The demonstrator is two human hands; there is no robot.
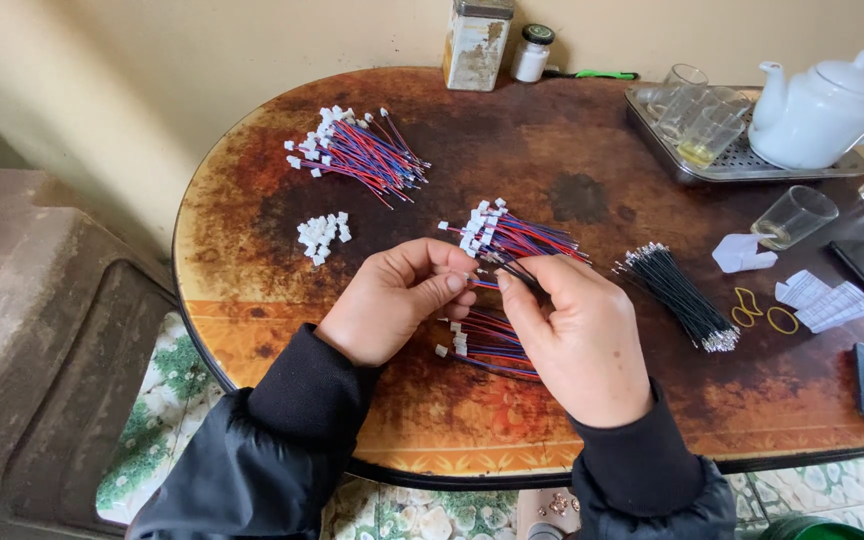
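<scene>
From the head view, the left hand (397, 300) and the right hand (572, 335) meet over the middle of the round, rust-brown counter (252, 270). The left hand's fingers are pinched closed on a small white connector (468, 274), with a short red and blue lead just beneath it. The right hand is closed on a thin black wire (514, 272) that runs up and left from its fingertips to meet the connector. Both sleeves are black.

Just behind the hands lies a bundle of red and blue wires (512, 235) with white plugs at its left end. A second, smaller such bundle (487, 345) lies under and between the hands, partly hidden by them. Further back on the left is a larger heap of finished red and blue leads (357, 150), and near it a little pile of loose white connectors (322, 237). To the right of the right hand lies a sheaf of black wires (677, 295) with bare metal tips.

At the back right a metal tray (702, 170) carries a white teapot (817, 110) and several clear glasses (697, 115); one of them holds a little yellowish liquid. A further glass (794, 217) stands on the counter just in front of the tray, also with a trace of liquid. A worn tin (477, 45) and a small white jar (530, 52) stand at the far edge by the wall
</scene>
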